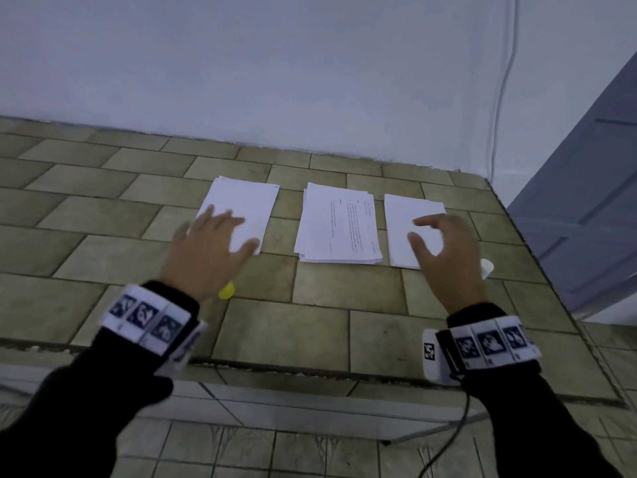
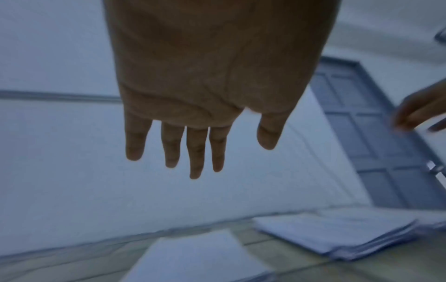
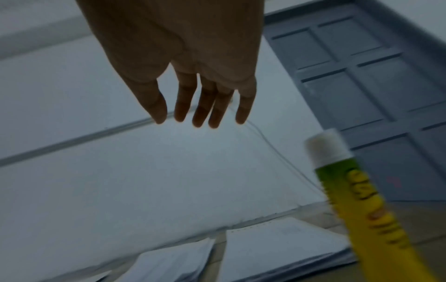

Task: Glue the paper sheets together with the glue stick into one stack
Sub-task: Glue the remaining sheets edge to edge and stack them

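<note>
Three white paper piles lie in a row on the tiled counter: a left pile, a thicker middle pile with printed text, and a right pile. My left hand hovers over the left pile with its fingers spread and straight, holding nothing. Above the right pile, my right hand is empty, with loosely hanging fingers. The uncapped yellow-green glue stick lies just right of that hand; only its white tip shows in the head view. A small yellow piece peeks out under my left wrist.
A white wall runs close behind the piles, with a thin cable down it. A grey-blue door stands past the counter's right edge. The counter's front edge lies under my wrists. Bare tiles stretch left of the piles.
</note>
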The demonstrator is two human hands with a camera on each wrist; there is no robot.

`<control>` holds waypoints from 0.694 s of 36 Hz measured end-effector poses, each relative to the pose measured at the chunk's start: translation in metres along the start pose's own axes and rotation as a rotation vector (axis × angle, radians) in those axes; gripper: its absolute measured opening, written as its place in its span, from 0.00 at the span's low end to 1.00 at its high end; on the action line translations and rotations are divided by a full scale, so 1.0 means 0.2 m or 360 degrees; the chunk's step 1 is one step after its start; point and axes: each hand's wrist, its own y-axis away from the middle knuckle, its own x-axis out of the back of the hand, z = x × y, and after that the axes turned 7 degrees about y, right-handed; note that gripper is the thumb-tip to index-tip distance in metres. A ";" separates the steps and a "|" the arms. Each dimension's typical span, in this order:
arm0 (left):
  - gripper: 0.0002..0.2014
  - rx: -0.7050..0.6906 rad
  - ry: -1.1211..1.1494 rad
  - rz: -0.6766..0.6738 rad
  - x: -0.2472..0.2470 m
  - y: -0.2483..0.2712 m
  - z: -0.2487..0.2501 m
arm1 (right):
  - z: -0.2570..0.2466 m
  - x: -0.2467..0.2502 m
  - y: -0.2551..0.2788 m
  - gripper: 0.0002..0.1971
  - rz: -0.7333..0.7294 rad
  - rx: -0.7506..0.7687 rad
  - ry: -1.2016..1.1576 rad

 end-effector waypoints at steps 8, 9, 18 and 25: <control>0.33 0.0367 -0.0436 -0.0339 -0.15 -0.39 -0.32 | 0.23 0.15 0.06 0.36 0.0160 -0.0696 -0.0077; 0.34 0.0366 -0.0434 -0.0348 -0.18 -0.41 -0.33 | 0.25 0.15 0.06 0.39 0.0105 -0.0814 -0.0107; 0.40 0.0296 -0.0300 -0.0468 -0.35 -0.52 -0.39 | 0.40 0.06 0.14 0.28 -0.0419 -0.1171 -0.0033; 0.31 0.0234 -0.0332 -0.0455 -0.33 -0.54 -0.41 | 0.42 0.03 0.14 0.21 -0.0482 -0.1111 0.0109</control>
